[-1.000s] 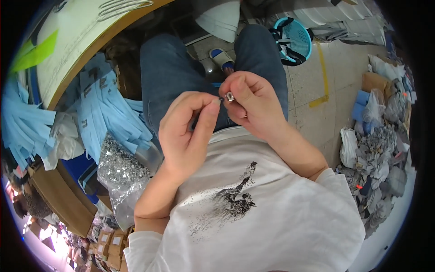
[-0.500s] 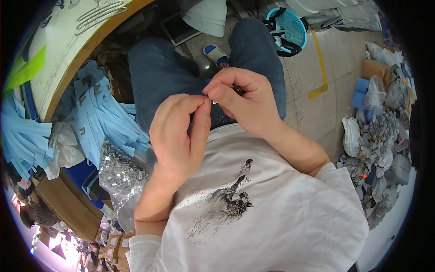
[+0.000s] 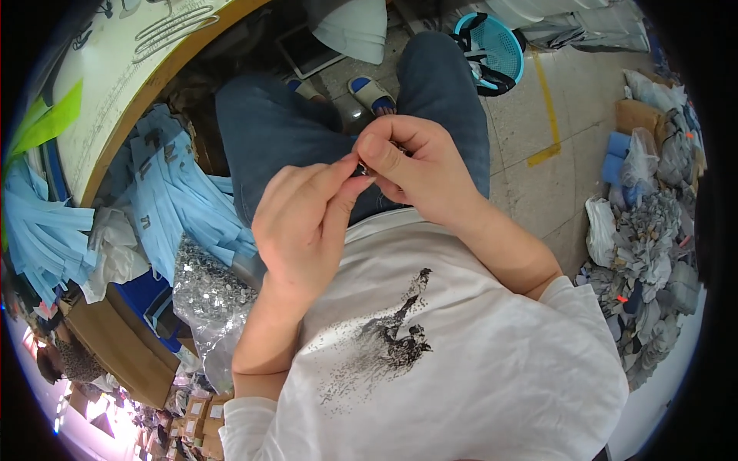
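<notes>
Over my lap, both hands meet at the fingertips. My left hand (image 3: 302, 223) is closed in a pinch, thumb and forefinger at a small dark, shiny metal-looking piece (image 3: 361, 168). Pressed close from the other side is my right hand (image 3: 419, 165), its fingers curled and its thumb against the forefinger. More dark shiny bits show between the right hand's curled fingers. The piece is mostly covered by the fingers, so its kind cannot be made out. Left of my lap hang light blue fabric strips (image 3: 173, 196), some bearing small dark metal pieces.
A clear plastic bag (image 3: 207, 300) of small silvery pieces is beside my left forearm. The white table (image 3: 115, 84) curves along the left, with bent wire on it. A turquoise basket (image 3: 496, 54) stands ahead right. Grey scraps (image 3: 646, 238) are heaped at the right.
The left fingertips have shifted slightly right and their pinch has opened a little, showing more of the dark shiny piece. The right hand stays nearly in place.
</notes>
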`<state>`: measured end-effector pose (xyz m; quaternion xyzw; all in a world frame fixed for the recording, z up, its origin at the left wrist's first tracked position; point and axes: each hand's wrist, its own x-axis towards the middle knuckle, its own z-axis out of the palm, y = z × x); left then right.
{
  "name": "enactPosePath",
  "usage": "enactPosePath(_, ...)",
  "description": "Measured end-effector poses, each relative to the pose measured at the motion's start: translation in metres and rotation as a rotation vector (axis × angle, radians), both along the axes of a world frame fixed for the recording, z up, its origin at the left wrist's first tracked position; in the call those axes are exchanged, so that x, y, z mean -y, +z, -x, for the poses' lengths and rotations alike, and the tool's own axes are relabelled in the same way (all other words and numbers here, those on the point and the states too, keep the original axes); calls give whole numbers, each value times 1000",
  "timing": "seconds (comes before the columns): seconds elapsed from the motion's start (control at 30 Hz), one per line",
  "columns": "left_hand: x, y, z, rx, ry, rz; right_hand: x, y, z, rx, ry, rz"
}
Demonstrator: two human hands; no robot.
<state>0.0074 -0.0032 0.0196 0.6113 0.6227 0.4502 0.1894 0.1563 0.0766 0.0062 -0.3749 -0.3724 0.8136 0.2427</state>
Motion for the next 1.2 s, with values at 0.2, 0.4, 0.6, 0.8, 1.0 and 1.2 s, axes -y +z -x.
enactPosePath(0.2, 2, -5, -2, 34, 27, 12, -5, 5, -7, -29, 101, 88)
enactPosePath(0.4, -2, -4, -5, -76, -11, -66, -1, -2, -5, -72, 51, 116)
enactPosePath(0.6, -3, -12, 1, -83, 6, -130, -7, 6, -9, 51, 103, 30)
enactPosePath(0.8, -3, -9, -2, -100, -10, -96, -8, 0, -12, 72, 125, -55)
enactPosePath(1.0, -4, -11, 1, -73, -14, -78, -9, 4, -12, -36, 97, 47)
enactPosePath(1.2, 5, -12, -2, 135, 81, 59, -9, 4, -13, -2, 150, 38)
